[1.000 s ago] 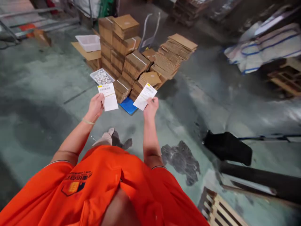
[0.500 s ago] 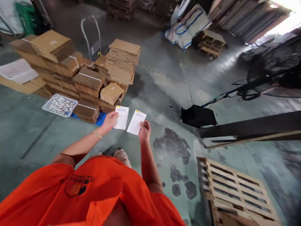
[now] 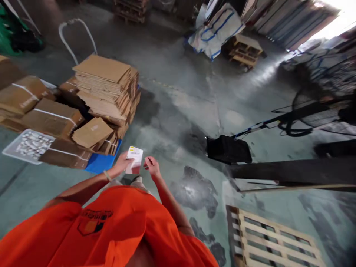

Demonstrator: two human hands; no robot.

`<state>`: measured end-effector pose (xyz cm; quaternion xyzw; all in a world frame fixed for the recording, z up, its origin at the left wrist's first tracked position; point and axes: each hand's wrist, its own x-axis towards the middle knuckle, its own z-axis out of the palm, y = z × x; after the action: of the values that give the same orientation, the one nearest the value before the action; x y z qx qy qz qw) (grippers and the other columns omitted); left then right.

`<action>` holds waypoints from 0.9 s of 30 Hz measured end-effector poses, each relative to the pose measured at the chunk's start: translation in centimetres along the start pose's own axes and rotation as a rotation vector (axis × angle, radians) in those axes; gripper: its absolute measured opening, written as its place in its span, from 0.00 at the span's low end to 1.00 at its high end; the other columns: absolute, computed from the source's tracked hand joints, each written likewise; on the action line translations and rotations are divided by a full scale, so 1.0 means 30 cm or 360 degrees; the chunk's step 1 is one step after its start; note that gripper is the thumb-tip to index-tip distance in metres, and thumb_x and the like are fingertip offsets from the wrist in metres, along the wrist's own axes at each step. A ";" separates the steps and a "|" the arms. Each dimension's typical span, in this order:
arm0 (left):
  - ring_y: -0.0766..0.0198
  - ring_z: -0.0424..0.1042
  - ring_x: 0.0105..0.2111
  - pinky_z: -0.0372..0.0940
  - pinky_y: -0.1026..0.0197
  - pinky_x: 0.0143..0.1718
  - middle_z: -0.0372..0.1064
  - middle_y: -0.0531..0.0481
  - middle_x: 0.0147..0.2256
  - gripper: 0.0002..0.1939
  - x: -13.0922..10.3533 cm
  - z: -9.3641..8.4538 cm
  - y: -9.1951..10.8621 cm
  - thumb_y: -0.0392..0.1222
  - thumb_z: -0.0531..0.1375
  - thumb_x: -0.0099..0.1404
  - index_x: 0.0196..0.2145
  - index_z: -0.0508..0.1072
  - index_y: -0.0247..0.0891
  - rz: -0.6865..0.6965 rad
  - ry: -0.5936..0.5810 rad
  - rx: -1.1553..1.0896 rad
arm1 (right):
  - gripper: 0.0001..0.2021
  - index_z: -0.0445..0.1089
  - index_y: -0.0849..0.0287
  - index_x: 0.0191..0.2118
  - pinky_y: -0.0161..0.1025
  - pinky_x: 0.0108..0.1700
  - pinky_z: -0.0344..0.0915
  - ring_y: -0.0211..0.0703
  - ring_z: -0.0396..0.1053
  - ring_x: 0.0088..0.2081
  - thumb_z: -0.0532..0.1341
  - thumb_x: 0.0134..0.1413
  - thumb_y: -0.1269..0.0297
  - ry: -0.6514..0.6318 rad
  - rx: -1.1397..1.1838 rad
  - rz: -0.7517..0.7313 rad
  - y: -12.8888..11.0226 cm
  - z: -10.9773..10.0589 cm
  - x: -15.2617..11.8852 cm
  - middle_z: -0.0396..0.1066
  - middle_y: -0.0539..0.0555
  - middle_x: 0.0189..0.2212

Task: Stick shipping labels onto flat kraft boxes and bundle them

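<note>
In the head view my left hand (image 3: 122,163) grips a white paper slip (image 3: 134,157) by its left side, with a yellow mark and printed lines near the top. The slips seem to lie together, but I cannot tell how many there are. Just right of the paper, my right hand (image 3: 152,167) is loosely curled, its fingertips a little apart and no paper visible in them. A dark patch between its fingers is too small to make out. Both hands are in front of my orange shirt (image 3: 122,222).
Flattened cardboard boxes (image 3: 102,70) are stacked on a blue-decked cart (image 3: 101,163) at left. Beside it sits a clear tray (image 3: 8,152) of small silvery items. A black box-like base (image 3: 229,150), a fan (image 3: 311,96) and a wooden pallet (image 3: 278,237) stand at right.
My right hand has let go of its slip, and the paper is now in my left hand alone. Both hands moved lower and leftward in view. The cart and boxes appear closer.
</note>
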<state>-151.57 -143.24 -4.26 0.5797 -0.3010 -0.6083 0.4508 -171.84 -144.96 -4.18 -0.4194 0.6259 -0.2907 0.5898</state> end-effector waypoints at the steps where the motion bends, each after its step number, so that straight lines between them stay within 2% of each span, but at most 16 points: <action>1: 0.38 0.83 0.47 0.74 0.39 0.56 0.85 0.41 0.43 0.22 0.035 0.019 0.010 0.45 0.74 0.46 0.41 0.80 0.41 -0.0026 0.0045 -0.0029 | 0.17 0.70 0.52 0.34 0.36 0.29 0.66 0.43 0.72 0.29 0.68 0.51 0.44 -0.0030 -0.0028 0.0036 -0.035 -0.047 0.049 0.71 0.48 0.23; 4: 0.38 0.83 0.46 0.75 0.40 0.54 0.85 0.41 0.43 0.23 0.136 0.082 0.017 0.50 0.74 0.46 0.40 0.81 0.42 -0.0094 0.0172 -0.0120 | 0.15 0.71 0.52 0.33 0.35 0.30 0.65 0.41 0.72 0.27 0.70 0.51 0.48 -0.0144 -0.0128 0.0067 -0.132 -0.167 0.213 0.72 0.46 0.23; 7: 0.36 0.82 0.45 0.75 0.40 0.50 0.85 0.40 0.41 0.21 0.276 0.151 0.013 0.50 0.75 0.44 0.37 0.80 0.43 -0.0131 0.0298 -0.0094 | 0.11 0.72 0.52 0.32 0.34 0.31 0.65 0.40 0.71 0.28 0.70 0.51 0.53 -0.0297 -0.0179 0.0011 -0.224 -0.240 0.408 0.73 0.45 0.23; 9: 0.36 0.82 0.45 0.74 0.41 0.49 0.85 0.39 0.40 0.20 0.413 0.198 0.021 0.49 0.75 0.43 0.35 0.79 0.43 -0.0120 0.0330 -0.0029 | 0.10 0.73 0.53 0.33 0.34 0.32 0.66 0.40 0.72 0.29 0.70 0.51 0.55 -0.0414 -0.0184 -0.0025 -0.287 -0.266 0.554 0.74 0.45 0.24; 12: 0.39 0.82 0.45 0.74 0.43 0.51 0.85 0.41 0.41 0.20 0.676 0.275 0.070 0.50 0.73 0.46 0.36 0.79 0.41 -0.0084 0.0293 0.0040 | 0.10 0.73 0.53 0.33 0.34 0.33 0.66 0.40 0.73 0.30 0.70 0.50 0.55 -0.0550 -0.0195 -0.0002 -0.381 -0.295 0.795 0.75 0.46 0.25; 15: 0.42 0.82 0.45 0.74 0.45 0.52 0.84 0.43 0.38 0.16 0.955 0.363 0.177 0.46 0.71 0.49 0.35 0.75 0.40 -0.0116 0.0347 0.0058 | 0.14 0.72 0.54 0.31 0.35 0.31 0.64 0.40 0.72 0.28 0.72 0.46 0.52 -0.0520 -0.0228 0.0123 -0.477 -0.341 1.041 0.73 0.46 0.23; 19: 0.44 0.82 0.46 0.74 0.47 0.53 0.84 0.41 0.41 0.11 1.270 0.465 0.388 0.37 0.70 0.54 0.34 0.74 0.42 -0.0104 0.0368 -0.0091 | 0.22 0.72 0.54 0.32 0.36 0.31 0.65 0.41 0.73 0.28 0.75 0.36 0.45 -0.0402 -0.0237 0.0271 -0.638 -0.430 1.340 0.74 0.47 0.23; 23: 0.43 0.83 0.48 0.74 0.47 0.53 0.84 0.38 0.46 0.09 1.487 0.517 0.565 0.37 0.69 0.59 0.39 0.79 0.41 0.0006 0.0306 -0.0270 | 0.31 0.73 0.56 0.34 0.36 0.32 0.66 0.42 0.74 0.28 0.76 0.29 0.37 -0.0444 -0.0268 0.0270 -0.820 -0.488 1.618 0.76 0.49 0.25; 27: 0.41 0.81 0.47 0.73 0.44 0.53 0.85 0.38 0.44 0.10 1.645 0.518 0.643 0.45 0.71 0.60 0.39 0.81 0.42 0.0104 0.0437 -0.0304 | 0.30 0.73 0.53 0.32 0.39 0.32 0.67 0.45 0.75 0.29 0.77 0.32 0.33 -0.0532 -0.0369 0.0268 -0.965 -0.486 1.910 0.77 0.52 0.26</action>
<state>-159.03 -197.91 -6.23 0.6018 -0.1961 -0.5342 0.5603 -178.15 -210.48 -5.68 -0.4731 0.5813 -0.0929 0.6555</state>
